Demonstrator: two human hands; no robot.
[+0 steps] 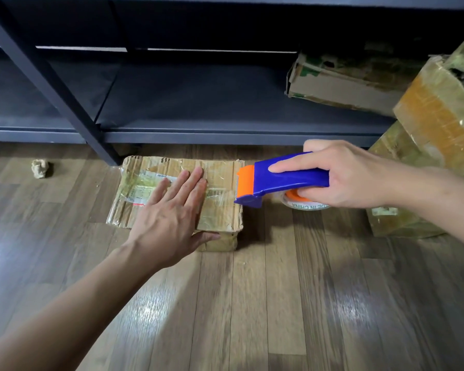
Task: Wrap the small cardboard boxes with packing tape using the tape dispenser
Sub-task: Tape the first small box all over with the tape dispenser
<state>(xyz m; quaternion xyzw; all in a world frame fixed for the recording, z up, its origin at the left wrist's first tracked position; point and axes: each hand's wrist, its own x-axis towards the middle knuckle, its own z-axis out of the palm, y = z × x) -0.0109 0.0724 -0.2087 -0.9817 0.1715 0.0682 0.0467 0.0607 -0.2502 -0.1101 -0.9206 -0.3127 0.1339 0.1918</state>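
Left hand (169, 218) in from seven o'clock, fingers straight and spread, palm flat on top of the small cardboard box (220, 172) at centre frame. Pinning it to the wooden floor (252, 303), most likely to stop any skid under the pull of the tape. Over at three o'clock, right hand (351, 175) curled round the handle of the blue tape dispenser (279, 180), forefinger laid along its top, orange blade end touching the box's right edge. Looks set either to start a strip across the lid or to cut one off; hard to say which. Clear tape already glinting over the lid. Behind, at twelve, dark shelf rack (198, 103), slanted leg (51, 84) landing just beside the box's far-left corner. Crumpled paper scrap (40, 168) at ten, well apart. Battered larger boxes (439, 116) stacked at two, close behind the right wrist: tight for a long pull that way.
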